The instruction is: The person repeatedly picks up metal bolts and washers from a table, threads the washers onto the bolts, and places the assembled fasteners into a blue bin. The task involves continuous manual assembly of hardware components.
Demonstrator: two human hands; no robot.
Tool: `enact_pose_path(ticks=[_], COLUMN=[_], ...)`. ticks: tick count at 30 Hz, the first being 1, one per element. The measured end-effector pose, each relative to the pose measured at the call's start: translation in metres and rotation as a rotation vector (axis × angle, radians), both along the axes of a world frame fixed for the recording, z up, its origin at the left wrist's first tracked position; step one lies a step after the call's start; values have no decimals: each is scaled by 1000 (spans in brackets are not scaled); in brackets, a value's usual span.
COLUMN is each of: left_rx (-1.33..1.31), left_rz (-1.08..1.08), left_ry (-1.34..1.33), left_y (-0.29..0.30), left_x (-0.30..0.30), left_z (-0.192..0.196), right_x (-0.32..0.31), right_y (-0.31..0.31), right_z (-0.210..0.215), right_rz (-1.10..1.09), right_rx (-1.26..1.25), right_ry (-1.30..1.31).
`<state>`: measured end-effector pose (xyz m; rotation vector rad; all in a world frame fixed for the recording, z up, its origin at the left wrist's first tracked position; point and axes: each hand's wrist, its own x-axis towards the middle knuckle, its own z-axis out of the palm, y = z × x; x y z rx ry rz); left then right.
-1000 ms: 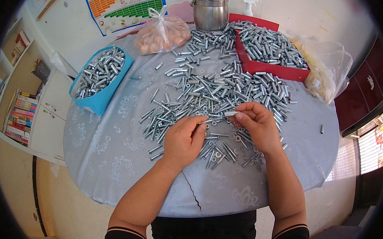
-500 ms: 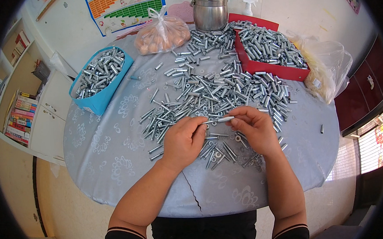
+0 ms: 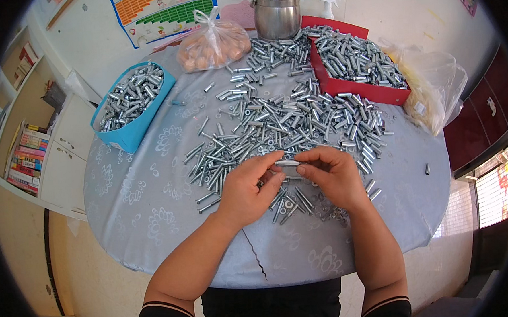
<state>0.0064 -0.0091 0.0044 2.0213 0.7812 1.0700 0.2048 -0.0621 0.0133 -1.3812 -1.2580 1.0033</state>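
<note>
Between my two hands, just above the pile, lies a silvery expansion bolt (image 3: 287, 163) with its metal sleeve, held roughly level. My left hand (image 3: 244, 187) pinches its left end between thumb and fingers. The thumb and fingertips of my right hand (image 3: 336, 174) are closed on its right end. My fingers hide both ends, so how far the bolt sits inside the sleeve cannot be seen. Long bolts (image 3: 210, 152) lie left of and beyond my hands. Loose sleeves (image 3: 352, 116) are spread farther right, and washers (image 3: 288, 204) lie among bolts under my hands.
A blue bin (image 3: 132, 139) of metal pieces stands at the left, and a red box (image 3: 365, 92) heaped with them at the back right. Behind are a knotted plastic bag (image 3: 211, 49), a steel pot (image 3: 278, 14) and a clear bag (image 3: 434, 91). A patterned cloth (image 3: 154, 221) covers the round table.
My hands have come closer together. The bolt in my left hand and the sleeve in my right now form one piece between my fingertips.
</note>
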Motion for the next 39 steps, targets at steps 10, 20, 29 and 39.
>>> enact_pose_path(ticks=[10,20,29,39], left_rx=[-501,-483,-549,-637], left_rz=[-61,-2,-19,-91], left_ry=[-266,-165,-240,-290], left_y=[5,7,9,10], left_x=[-1,-3,-2,-2], left_z=[-12,-9,-13,-10], right_x=[8,22,19,9], right_y=[-2,-5,-5,2], right_z=[11,4,5,0], right_rz=[-29,153,179,-151], right_rx=[78,202,165,2], right_ry=[-274,-865,-865,-70])
